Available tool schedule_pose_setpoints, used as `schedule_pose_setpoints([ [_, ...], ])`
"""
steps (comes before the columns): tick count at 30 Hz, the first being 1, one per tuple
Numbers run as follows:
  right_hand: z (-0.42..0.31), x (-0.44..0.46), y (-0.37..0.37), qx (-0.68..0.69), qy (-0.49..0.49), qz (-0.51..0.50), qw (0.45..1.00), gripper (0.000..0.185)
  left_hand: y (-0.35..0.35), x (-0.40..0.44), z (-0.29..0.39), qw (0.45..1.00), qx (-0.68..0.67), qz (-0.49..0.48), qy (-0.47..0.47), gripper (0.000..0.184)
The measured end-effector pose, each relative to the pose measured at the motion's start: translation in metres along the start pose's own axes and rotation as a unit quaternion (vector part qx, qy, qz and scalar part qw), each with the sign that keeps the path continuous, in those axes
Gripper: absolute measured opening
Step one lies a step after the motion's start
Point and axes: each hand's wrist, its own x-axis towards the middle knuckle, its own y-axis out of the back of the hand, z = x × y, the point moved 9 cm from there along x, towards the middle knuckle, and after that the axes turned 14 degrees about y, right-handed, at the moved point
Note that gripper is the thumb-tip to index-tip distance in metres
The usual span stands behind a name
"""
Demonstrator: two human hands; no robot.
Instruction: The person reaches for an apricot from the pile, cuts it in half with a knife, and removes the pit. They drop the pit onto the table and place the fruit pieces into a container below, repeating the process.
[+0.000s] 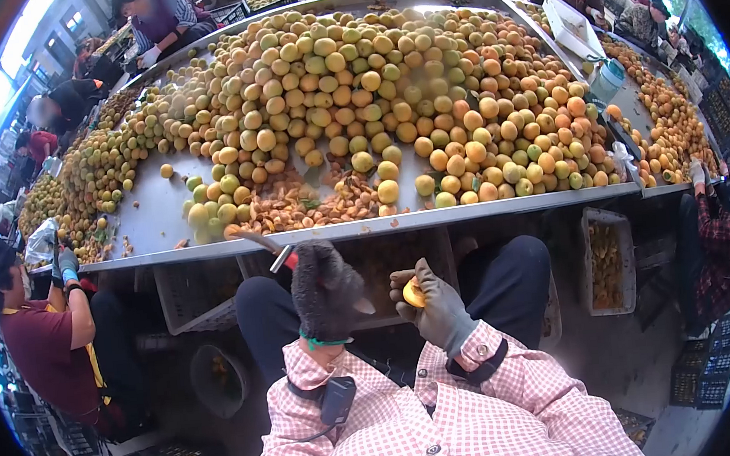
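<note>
My left hand, in a dark fuzzy glove, is closed around a red-handled knife. The metal blade points up and left toward the table edge. In a grey glove, my right hand pinches a yellow-orange apricot piece between thumb and fingers. Both hands are above my lap, just short of the metal table. Beyond them lies a large heap of whole apricots. A lower pile of split orange-brown pieces sits at the near edge.
Crates of fruit stand under the table at right, with another crate at left. A round bucket is on the floor. A co-worker sits at left, another person at right. Others work around the far side.
</note>
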Motion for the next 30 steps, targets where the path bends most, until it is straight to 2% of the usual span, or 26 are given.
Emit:
schedule_pose_setpoints([
  [3, 0.020, 0.033, 0.003, 0.014, -0.021, 0.027, 0.999, 0.049, 0.016, -0.007, 0.019, 1.000, -0.012, 0.001, -0.021, 0.030],
  [5, 0.032, 0.064, 0.009, -0.001, 0.003, 0.001, 1.000, 0.048, 0.030, -0.010, 0.025, 0.999, -0.032, 0.005, -0.024, 0.029],
  [7, 0.045, 0.079, 0.032, -0.197, -0.047, 0.067, 0.977, 0.038, 0.042, -0.012, 0.027, 0.999, -0.023, -0.005, -0.025, 0.029],
  [10, 0.059, 0.085, 0.031, -0.193, -0.063, 0.058, 0.977, 0.035, 0.072, -0.015, 0.019, 0.996, -0.036, 0.077, -0.004, 0.029],
  [13, 0.076, 0.087, 0.028, -0.187, -0.094, 0.048, 0.977, 0.031, 0.088, -0.012, 0.017, 0.994, -0.030, 0.107, 0.012, 0.030],
  [17, 0.099, 0.086, 0.021, -0.172, -0.134, 0.034, 0.975, 0.026, 0.087, -0.010, 0.023, 0.995, -0.023, 0.098, -0.004, 0.024],
  [19, 0.109, 0.085, 0.015, -0.165, -0.152, 0.026, 0.974, 0.024, 0.086, -0.014, 0.027, 0.989, 0.008, 0.149, -0.008, 0.029],
  [23, 0.119, 0.080, -0.007, -0.148, -0.189, 0.015, 0.971, 0.022, 0.078, -0.015, 0.033, 0.992, 0.006, 0.121, -0.021, 0.027],
  [25, 0.080, 0.080, -0.076, -0.185, -0.050, -0.206, 0.960, 0.032, 0.078, -0.018, 0.037, 0.991, 0.013, 0.127, -0.028, 0.027],
  [29, 0.022, 0.084, -0.149, -0.202, -0.006, -0.223, 0.954, 0.030, 0.082, -0.022, 0.049, 0.993, 0.000, 0.109, -0.045, 0.027],
  [30, 0.010, 0.097, -0.160, -0.247, 0.051, -0.249, 0.935, 0.033, 0.083, -0.023, 0.052, 0.991, 0.007, 0.124, -0.053, 0.027],
])
